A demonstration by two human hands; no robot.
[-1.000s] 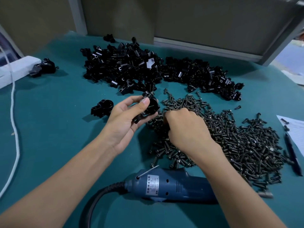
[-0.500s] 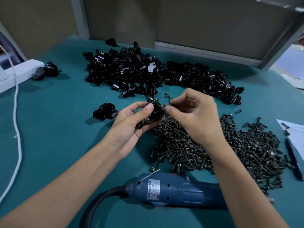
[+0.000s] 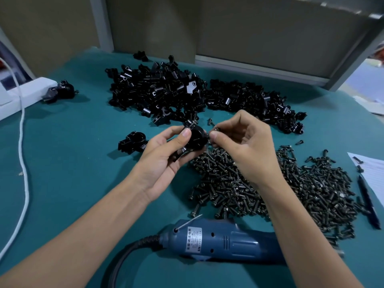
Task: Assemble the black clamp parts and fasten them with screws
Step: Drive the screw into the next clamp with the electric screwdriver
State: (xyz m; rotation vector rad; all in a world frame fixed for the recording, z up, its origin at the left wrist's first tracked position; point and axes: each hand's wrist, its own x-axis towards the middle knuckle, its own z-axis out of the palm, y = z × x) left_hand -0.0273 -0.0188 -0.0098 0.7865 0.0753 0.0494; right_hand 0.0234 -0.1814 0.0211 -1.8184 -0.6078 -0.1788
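Looking from the head camera, we see the left hand point(image 3: 166, 154) curl its fingers round the black clamp point(image 3: 196, 138), above the mat beside the screw pile point(image 3: 291, 183); the right hand point(image 3: 245, 142) pinches one screw point(image 3: 215, 129) just beside it. We judge the clamp light, rigid and smooth: grip its body, leave the hole free. One second ago the right hand was down in the pile

The teal table cover point(image 3: 72, 163) looks like matt, slightly fuzzy cloth. The heap of black clamp parts point(image 3: 162, 94) has a smooth half-glossy sheen, plastic or metal, hard to say. The pile of dark screws point(image 3: 311, 188) is dull metal. The blue electric screwdriver point(image 3: 228, 242) is smooth plastic, and the white sheet point(image 3: 374, 171) is plain paper.
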